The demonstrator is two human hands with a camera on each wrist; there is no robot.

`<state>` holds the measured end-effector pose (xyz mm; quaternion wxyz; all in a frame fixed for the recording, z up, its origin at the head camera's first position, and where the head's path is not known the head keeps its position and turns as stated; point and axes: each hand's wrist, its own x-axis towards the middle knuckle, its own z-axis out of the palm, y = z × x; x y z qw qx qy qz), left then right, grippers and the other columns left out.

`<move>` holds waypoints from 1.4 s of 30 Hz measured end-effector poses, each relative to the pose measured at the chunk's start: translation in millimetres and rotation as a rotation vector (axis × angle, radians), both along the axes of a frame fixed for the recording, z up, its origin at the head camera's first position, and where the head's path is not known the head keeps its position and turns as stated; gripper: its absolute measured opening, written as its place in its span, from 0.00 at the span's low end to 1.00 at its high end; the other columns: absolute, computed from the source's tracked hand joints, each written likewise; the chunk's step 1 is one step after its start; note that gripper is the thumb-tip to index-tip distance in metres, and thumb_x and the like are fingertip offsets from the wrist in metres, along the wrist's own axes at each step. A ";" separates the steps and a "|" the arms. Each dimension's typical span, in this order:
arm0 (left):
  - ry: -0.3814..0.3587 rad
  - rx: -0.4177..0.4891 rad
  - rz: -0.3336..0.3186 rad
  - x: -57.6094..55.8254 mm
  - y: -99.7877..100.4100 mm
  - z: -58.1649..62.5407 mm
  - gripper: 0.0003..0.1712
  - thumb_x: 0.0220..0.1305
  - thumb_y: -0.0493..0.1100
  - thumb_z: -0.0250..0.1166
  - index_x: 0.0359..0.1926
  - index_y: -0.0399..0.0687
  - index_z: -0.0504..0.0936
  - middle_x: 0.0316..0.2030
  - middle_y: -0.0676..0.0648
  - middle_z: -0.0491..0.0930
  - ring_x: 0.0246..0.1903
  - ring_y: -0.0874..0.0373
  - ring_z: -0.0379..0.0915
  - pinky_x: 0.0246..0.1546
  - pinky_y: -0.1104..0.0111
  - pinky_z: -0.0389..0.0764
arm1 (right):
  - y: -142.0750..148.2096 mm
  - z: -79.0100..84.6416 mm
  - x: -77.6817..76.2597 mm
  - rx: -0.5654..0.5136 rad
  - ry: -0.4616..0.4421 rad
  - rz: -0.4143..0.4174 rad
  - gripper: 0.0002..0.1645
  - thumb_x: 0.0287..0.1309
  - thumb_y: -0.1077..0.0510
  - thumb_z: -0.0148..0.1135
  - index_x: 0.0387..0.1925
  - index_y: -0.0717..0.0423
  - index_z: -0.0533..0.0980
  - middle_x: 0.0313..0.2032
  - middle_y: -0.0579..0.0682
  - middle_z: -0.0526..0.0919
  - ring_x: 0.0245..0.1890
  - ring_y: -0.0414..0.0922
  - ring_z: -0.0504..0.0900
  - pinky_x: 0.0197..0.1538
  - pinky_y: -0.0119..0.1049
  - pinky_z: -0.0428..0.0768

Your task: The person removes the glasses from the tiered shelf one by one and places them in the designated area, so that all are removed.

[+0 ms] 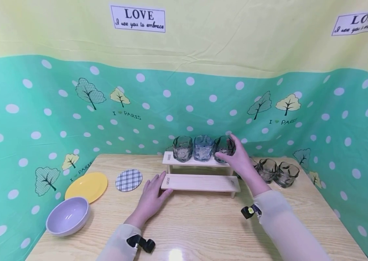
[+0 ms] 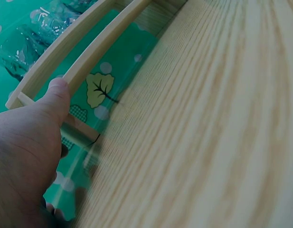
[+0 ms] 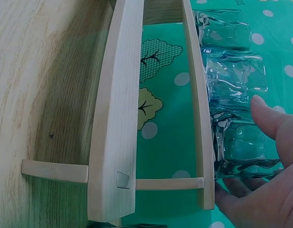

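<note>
A two-tier wooden stand [image 1: 200,182] has three faceted glasses on its upper shelf: a grey glass [image 1: 182,149] at left, a bluish glass [image 1: 203,148] in the middle and another grey glass [image 1: 224,146] at right. My right hand [image 1: 241,159] holds the right-hand glass, thumb in front and fingers around its far side. In the right wrist view, that glass [image 3: 243,145] lies between thumb and fingers. Against the left end of the lower shelf rests my left hand [image 1: 151,195], fingers extended. Its thumb [image 2: 56,95] touches the shelf edge; its other fingers are mostly hidden in the left wrist view.
More dark glasses [image 1: 286,174] stand right of the stand, partly behind my right forearm. On the left are a checked round coaster [image 1: 129,180], a yellow plate [image 1: 87,186] and a purple bowl [image 1: 68,216]. A patterned green cloth [image 1: 158,108] hangs around the wooden table [image 1: 203,224].
</note>
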<state>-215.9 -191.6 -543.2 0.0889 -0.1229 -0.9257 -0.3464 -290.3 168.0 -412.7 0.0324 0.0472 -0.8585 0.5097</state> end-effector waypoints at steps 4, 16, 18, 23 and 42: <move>0.001 0.003 0.001 0.0 0.0 0.3 0.47 0.80 0.59 0.67 0.88 0.46 0.60 0.81 0.34 0.66 0.83 0.34 0.54 0.85 0.38 0.43 | -0.2 0.1 -0.7 -0.006 0.000 -0.003 0.66 0.70 0.46 0.78 0.92 0.40 0.42 0.89 0.56 0.46 0.86 0.64 0.47 0.81 0.72 0.59; -0.004 0.003 -0.008 0.1 -0.1 -0.4 0.47 0.81 0.60 0.66 0.88 0.47 0.59 0.81 0.35 0.65 0.83 0.34 0.53 0.85 0.38 0.42 | -1.9 0.9 1.6 -0.010 0.005 -0.003 0.64 0.72 0.47 0.77 0.91 0.44 0.45 0.88 0.58 0.48 0.86 0.65 0.50 0.80 0.70 0.61; -0.017 0.004 -0.009 -0.1 -0.4 -0.2 0.48 0.81 0.60 0.66 0.89 0.48 0.58 0.82 0.36 0.64 0.84 0.36 0.52 0.85 0.40 0.41 | -2.0 1.4 2.2 -0.012 0.007 -0.008 0.63 0.71 0.47 0.78 0.91 0.44 0.46 0.88 0.58 0.50 0.85 0.65 0.51 0.81 0.70 0.61; -0.018 0.006 -0.010 -0.2 -1.0 -1.0 0.47 0.81 0.61 0.65 0.89 0.48 0.58 0.82 0.35 0.64 0.84 0.36 0.52 0.85 0.40 0.41 | -1.6 1.6 3.5 -0.001 0.012 -0.035 0.64 0.69 0.45 0.80 0.91 0.43 0.48 0.87 0.58 0.52 0.85 0.65 0.53 0.80 0.70 0.62; -0.008 0.003 -0.011 -1.4 -1.4 -1.3 0.48 0.81 0.60 0.66 0.88 0.47 0.58 0.82 0.35 0.64 0.84 0.35 0.53 0.85 0.39 0.42 | 1.9 11.5 28.6 0.023 -0.002 -0.081 0.68 0.62 0.40 0.83 0.91 0.38 0.49 0.88 0.55 0.51 0.85 0.66 0.53 0.79 0.75 0.60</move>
